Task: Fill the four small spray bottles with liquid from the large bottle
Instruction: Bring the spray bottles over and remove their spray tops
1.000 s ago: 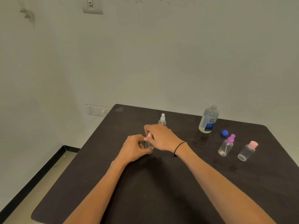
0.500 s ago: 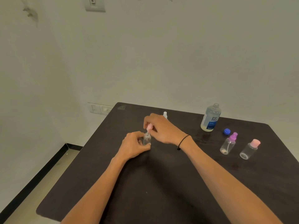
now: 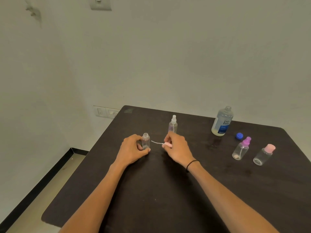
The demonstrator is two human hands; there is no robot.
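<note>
My left hand [image 3: 133, 149] grips a small clear bottle [image 3: 145, 141] that stands upright on the dark table [image 3: 168, 199], its neck uncapped. My right hand [image 3: 178, 148] holds that bottle's pink spray cap [image 3: 168, 144] just to the right, its thin tube pointing left toward the bottle. A white-capped spray bottle [image 3: 173, 124] stands behind my right hand. The large bottle [image 3: 222, 121] with a blue label stands uncapped at the back right. A purple-capped bottle [image 3: 241, 148] and a pink-capped bottle [image 3: 264, 154] stand to the right.
The large bottle's blue cap [image 3: 239, 136] lies on the table between it and the purple-capped bottle. Wet marks show on the table near the large bottle. The table's left edge drops to the floor; a wall runs close behind the table.
My right hand has lifted the pink spray cap with its tube out of the small bottle and moved it to the right. My left hand still holds the bottle.
</note>
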